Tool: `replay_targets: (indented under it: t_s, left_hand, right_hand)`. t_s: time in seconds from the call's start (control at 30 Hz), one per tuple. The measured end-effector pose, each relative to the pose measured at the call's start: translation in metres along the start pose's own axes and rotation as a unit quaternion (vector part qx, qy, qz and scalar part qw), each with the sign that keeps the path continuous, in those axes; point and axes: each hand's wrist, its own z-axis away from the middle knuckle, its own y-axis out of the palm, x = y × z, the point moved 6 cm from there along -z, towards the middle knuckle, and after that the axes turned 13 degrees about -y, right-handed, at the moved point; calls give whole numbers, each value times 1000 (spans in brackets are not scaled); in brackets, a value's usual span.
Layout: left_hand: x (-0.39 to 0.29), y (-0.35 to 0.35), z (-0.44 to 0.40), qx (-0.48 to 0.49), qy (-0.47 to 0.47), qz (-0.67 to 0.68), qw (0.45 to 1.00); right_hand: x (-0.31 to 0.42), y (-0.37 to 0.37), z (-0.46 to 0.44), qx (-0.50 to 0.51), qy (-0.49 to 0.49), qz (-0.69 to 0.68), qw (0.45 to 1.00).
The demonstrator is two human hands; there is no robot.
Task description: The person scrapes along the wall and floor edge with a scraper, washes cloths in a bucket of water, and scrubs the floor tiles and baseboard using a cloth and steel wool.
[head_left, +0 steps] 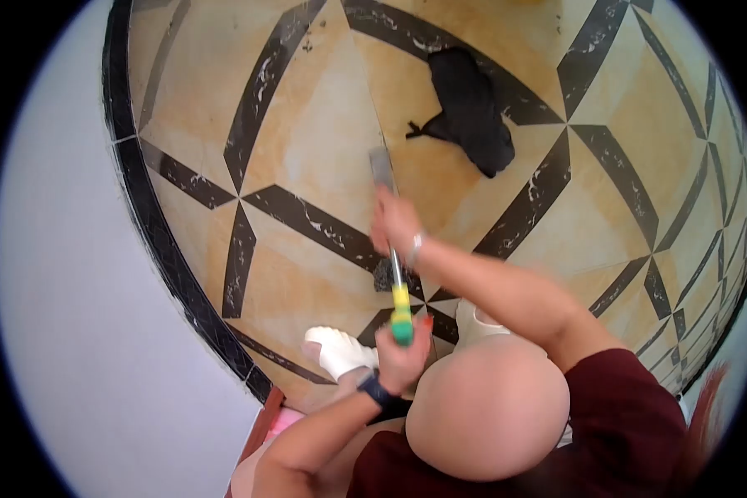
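Both hands grip a long scraper with a flat metal blade [379, 158], a metal shaft and a yellow-and-green handle [401, 303]. My right hand [397, 222], a bracelet at its wrist, is closed around the scraper close behind the blade and slightly blurred. Lower down, my left hand [404, 358], with a dark watch on the wrist, is wrapped around the green handle end. The blade points away from me over the tiled floor [324, 108]; whether it touches the floor I cannot tell. Beside the shaft lies a rough dark-grey clump [383, 275], partly hidden.
A crumpled black cloth [469, 108] lies on the floor ahead to the right. Small dark crumbs [309, 37] are scattered near the far left. A white wall with black skirting [153, 224] curves along the left. My knee [490, 407] and white shoe [339, 352] are close below the hands.
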Motion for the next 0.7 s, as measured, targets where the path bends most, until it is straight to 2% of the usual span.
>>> replay_targets:
  t_s: [0.07, 0.1, 0.13, 0.23, 0.27, 0.33, 0.37, 0.4, 0.43, 0.5, 0.53, 0.6, 0.63, 0.67, 0.7]
  left_hand:
    - [5, 0, 19, -25, 84, -35, 996]
    - [-1, 4, 21, -39, 10, -57, 998]
    - [-9, 10, 17, -27, -49, 44, 997]
    - [-10, 3, 7, 15, -48, 39, 998]
    - [-7, -2, 10, 1, 5, -14, 1000]
    - [1, -4, 15, -28, 112, -114, 987]
    - [-4, 3, 11, -53, 6, -49, 997]
    - [-14, 8, -3, 12, -20, 37, 999]
    - [-17, 3, -12, 42, -22, 10, 999]
    - [-11, -2, -3, 37, -8, -28, 999]
    - [1, -5, 14, 1, 17, -32, 999]
    - [58, -28, 12, 24, -81, 96, 992]
    - [52, -24, 5, 66, -98, 151, 981]
    - [45, -20, -1, 106, -120, 203, 966]
    - [6, -15, -19, 95, -72, 134, 984]
  right_hand:
    - [-16, -10, 22, -26, 121, 0, 992]
    - [-10, -8, 21, -43, 99, 18, 994]
    - [-3, 0, 12, -27, 79, -12, 996]
    - [4, 6, -3, 16, 34, -60, 997]
    - [-8, -3, 9, -23, 73, -45, 996]
    - [-7, -7, 14, 7, 104, -31, 994]
    - [1, -1, -1, 19, 61, -21, 998]
    - [9, 8, -24, 31, 18, -10, 999]
    - [14, 12, -36, 43, -23, 2, 999]
    - [-15, -8, -7, -7, -15, 49, 999]
    - [-19, -14, 2, -23, -23, 73, 997]
    - [-27, -21, 21, -12, 104, 36, 994]
    - [-17, -15, 17, -15, 107, 49, 993]
    - [-8, -9, -3, 13, 29, 88, 996]
    - [6, 2, -28, 41, -48, 125, 990]
